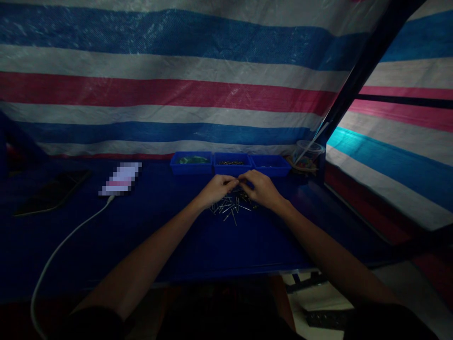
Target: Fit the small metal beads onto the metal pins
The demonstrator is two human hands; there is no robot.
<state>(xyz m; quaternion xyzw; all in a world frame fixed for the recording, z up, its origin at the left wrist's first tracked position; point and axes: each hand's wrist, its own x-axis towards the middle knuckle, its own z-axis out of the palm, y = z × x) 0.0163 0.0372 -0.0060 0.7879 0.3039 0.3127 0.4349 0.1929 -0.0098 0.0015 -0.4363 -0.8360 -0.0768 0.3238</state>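
My left hand (220,189) and my right hand (260,187) meet fingertip to fingertip above the table, just in front of the blue trays. The fingers of both are pinched together, and whatever lies between them is too small and dark to make out. Below the hands is a loose heap of thin metal pins (231,208), pointing every way. Several small brass-coloured pieces (244,196) lie at the heap's right side, partly hidden by my right hand.
Three blue trays stand in a row: the left one (191,169) holds something green, the middle one (231,169) small brass-coloured pieces, the right one (272,171) a few thin bits. A clear tub (309,150), a phone (122,178) on a white cable (63,245) and a dark tablet-like slab (53,192) are around.
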